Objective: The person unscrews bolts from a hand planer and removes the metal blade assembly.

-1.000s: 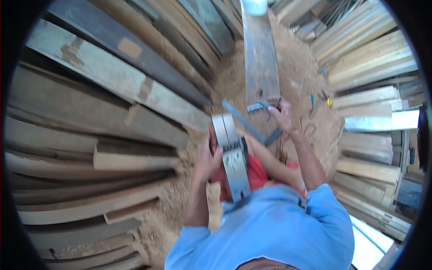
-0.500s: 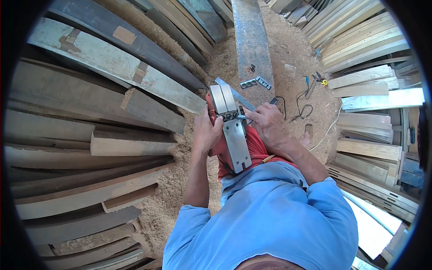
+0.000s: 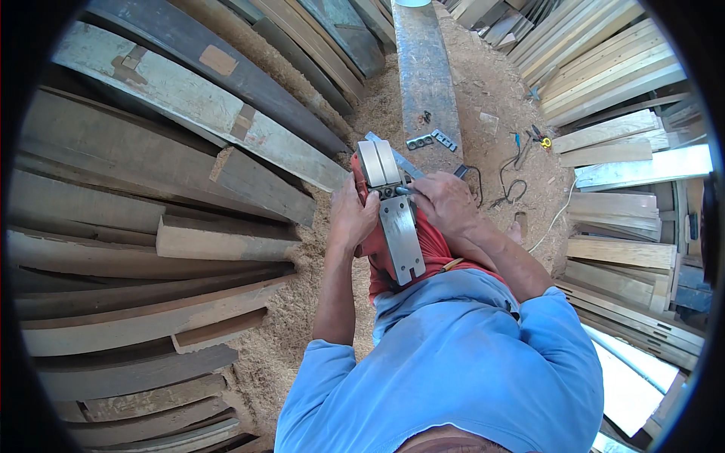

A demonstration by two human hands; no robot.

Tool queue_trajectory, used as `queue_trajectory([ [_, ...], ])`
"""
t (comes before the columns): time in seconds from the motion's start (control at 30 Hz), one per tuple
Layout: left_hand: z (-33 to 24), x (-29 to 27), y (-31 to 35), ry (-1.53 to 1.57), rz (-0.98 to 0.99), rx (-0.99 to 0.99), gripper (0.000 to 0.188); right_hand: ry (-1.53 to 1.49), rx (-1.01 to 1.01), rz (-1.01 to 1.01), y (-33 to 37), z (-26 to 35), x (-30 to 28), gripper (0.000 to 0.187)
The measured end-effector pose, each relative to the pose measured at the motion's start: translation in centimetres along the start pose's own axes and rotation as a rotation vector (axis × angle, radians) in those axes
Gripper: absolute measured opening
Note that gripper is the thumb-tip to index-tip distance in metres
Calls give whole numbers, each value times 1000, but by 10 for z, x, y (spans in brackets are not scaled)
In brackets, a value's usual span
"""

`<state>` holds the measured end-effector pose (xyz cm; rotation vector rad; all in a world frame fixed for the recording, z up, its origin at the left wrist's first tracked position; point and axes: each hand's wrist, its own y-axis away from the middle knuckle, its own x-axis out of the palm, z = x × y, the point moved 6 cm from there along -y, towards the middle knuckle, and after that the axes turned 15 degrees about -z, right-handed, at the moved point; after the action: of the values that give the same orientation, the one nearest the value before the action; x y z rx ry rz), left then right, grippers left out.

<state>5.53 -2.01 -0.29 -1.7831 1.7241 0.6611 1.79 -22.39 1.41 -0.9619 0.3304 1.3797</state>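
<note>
stacked planks [image 3: 174, 219] fill the left half of the frame and more boards [image 3: 627, 151] the upper right, with sawdust floor [image 3: 302, 332] between; a long grey beam [image 3: 427, 83] runs up the top centre; small metal brackets [image 3: 430, 140] lie on it, hand tools [image 3: 535, 139] on the floor to its right; at frame centre an electric planer [image 3: 396, 219], red body, sole plate up, rests on the lap; the step in hand looks like work at the blade drum; the next move likely calls for a steady hold and small turns; left hand [image 3: 355, 215] is wrapped round the planer's left side; right hand [image 3: 445, 204] is clenched on a small tool [image 3: 402, 191], its tip at the drum gap.
</note>
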Motion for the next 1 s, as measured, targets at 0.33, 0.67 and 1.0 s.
queue_trajectory([
  [0.33, 5, -1, 0, 29, -19, 38, 61, -56, -40, -181, 3, 1, -18, 19],
  [0.67, 13, 2, 1, 9, -30, 5, 60, 114, -257, -113, 1, 15, -8, 19],
  [1.0, 12, 3, -1, 25, -37, 29, 58, 58, -233, -114, -2, 13, -9, 17],
])
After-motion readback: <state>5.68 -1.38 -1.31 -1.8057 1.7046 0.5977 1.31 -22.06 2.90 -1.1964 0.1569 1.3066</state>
